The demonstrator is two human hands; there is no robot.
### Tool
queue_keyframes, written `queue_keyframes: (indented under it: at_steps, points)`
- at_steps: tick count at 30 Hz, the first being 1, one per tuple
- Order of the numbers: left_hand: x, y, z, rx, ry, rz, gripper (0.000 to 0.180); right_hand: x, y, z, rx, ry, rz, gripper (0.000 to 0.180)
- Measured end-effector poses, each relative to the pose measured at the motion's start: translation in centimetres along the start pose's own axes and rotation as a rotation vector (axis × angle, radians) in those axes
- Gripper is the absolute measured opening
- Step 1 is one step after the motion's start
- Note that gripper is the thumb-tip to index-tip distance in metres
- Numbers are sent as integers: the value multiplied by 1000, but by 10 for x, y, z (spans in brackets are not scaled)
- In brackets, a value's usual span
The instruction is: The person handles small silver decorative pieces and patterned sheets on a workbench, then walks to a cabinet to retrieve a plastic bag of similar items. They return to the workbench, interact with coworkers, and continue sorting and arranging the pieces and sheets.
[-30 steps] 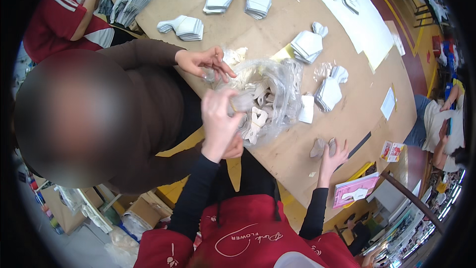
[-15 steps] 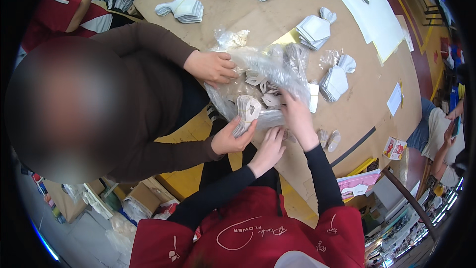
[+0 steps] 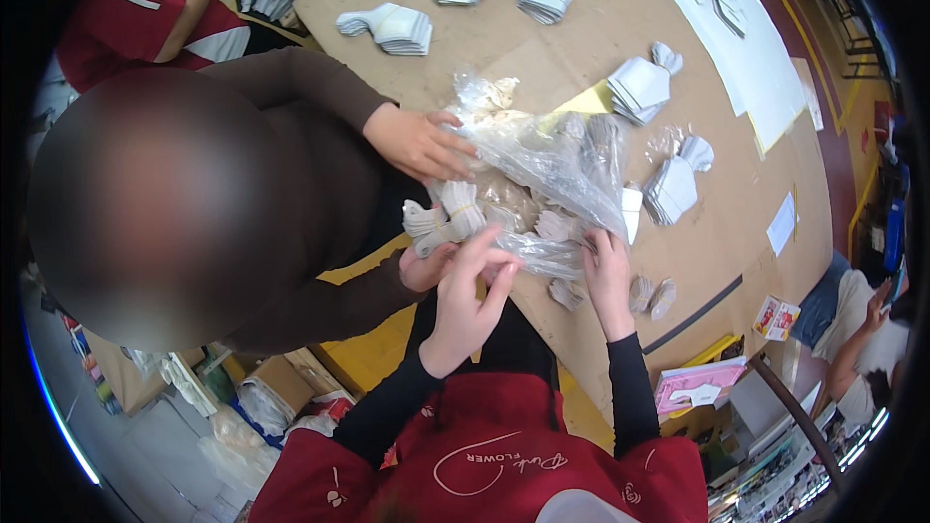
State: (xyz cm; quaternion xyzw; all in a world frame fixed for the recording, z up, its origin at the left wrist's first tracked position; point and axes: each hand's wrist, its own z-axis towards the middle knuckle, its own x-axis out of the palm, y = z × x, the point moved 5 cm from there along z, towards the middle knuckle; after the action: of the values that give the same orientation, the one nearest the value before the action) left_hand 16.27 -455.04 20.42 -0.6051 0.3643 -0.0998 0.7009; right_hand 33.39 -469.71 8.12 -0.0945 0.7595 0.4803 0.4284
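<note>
You look through the left of 2 fisheye cameras worn side by side on your head. From above, it faces down over your red top (image 3: 504, 416) to your left hand (image 3: 467, 315) and right hand (image 3: 606, 276), both at close range, with the tabletop (image 3: 751, 199) reaching farther off. The wide, round view bends the tabletop's edge and takes in the floor (image 3: 155, 436) below.

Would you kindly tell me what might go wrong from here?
The co-worker's lower hand holds pale bundles by the table's edge; one might slip out. The right hand is on the thin clear plastic bag, so a hard pull could tear it. The small bundle near the edge might get knocked off.
</note>
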Motion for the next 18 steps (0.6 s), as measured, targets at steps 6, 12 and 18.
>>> queue_keyframes:
  at_steps: [6, 12, 18]
  points:
    - [-2, 33, -8, -514, 149, -20, 79, 1, 4, 3, 69, -63, 67, 44]
    - [21, 21, -18, -450, 243, -124, 67, -27, 22, 2, 63, -149, 149, 35]
    - [57, 31, -27, -362, 439, -157, 25, -49, 26, 2, 202, -247, 318, 26]
